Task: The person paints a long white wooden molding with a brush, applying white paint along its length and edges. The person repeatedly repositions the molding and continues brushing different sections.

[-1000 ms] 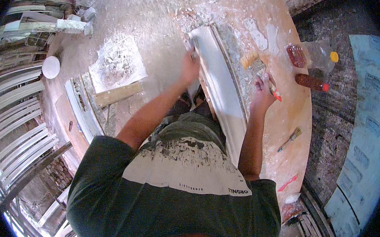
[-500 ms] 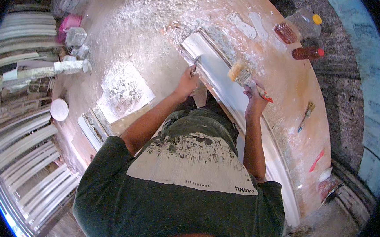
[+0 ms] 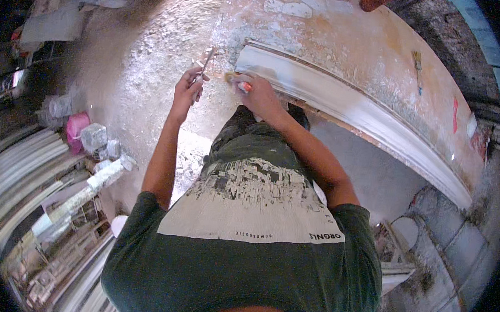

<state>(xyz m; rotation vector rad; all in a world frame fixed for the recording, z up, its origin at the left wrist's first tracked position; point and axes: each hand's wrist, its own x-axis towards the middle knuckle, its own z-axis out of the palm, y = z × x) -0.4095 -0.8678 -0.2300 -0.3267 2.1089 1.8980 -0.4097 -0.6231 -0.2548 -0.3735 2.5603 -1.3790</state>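
Observation:
My left hand (image 3: 188, 92) is closed around a slim, spatula-like tool (image 3: 208, 63), its thin blade pointing up and away from me. In my right hand (image 3: 260, 99) is a paintbrush with a red-orange handle end (image 3: 245, 86); its pale bristles (image 3: 230, 77) show just left of the fingers. That hand is by the left end of a long white moulding (image 3: 352, 102), which runs off to the right along the worktable's near edge. Whether the bristles touch the moulding's end, I cannot tell. The left hand is apart from the moulding.
On the stained worktable (image 3: 379, 55) lie a smaller brush (image 3: 418, 72) and a red strip (image 3: 455, 115). Dark red bottles (image 3: 378, 0) are at its far edge. To the left are stacked white lengths (image 3: 23, 166), a pink container (image 3: 78, 131) and a clear plastic tub (image 3: 93, 137).
My view has turned to the right. The right hand with the paintbrush has gone left from above the moulding to its end. My left hand with the tool has come away from the moulding, leftward.

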